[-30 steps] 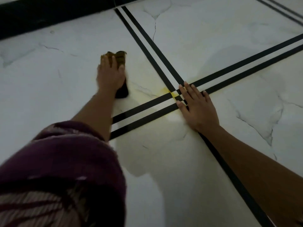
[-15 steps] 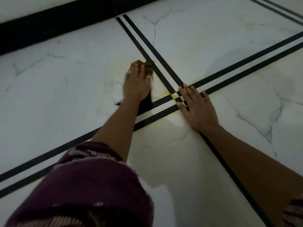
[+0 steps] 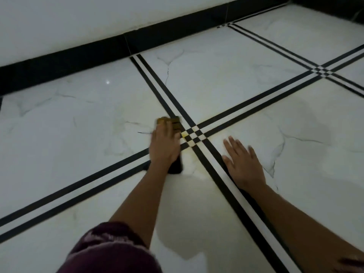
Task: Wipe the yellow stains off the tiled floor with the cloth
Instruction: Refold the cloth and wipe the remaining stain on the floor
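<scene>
At the centre of the frame, you are pressing your left hand (image 3: 164, 146) flat, fingers straight, on the cloth (image 3: 171, 121), its yellowed tip poking out beyond your fingertips just left of where the black stripes (image 3: 241, 213) are crossing. Your right hand (image 3: 243, 161) is lying open right of centre, fingers spread, palm down on the tiled floor (image 3: 78, 125), holding nothing. A yellow stain (image 3: 185, 136) is showing at the crossing, just beside the cloth's right edge.

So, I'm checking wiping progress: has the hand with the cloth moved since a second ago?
Yes. The left hand and cloth slid right, up to the stripe crossing.
</scene>
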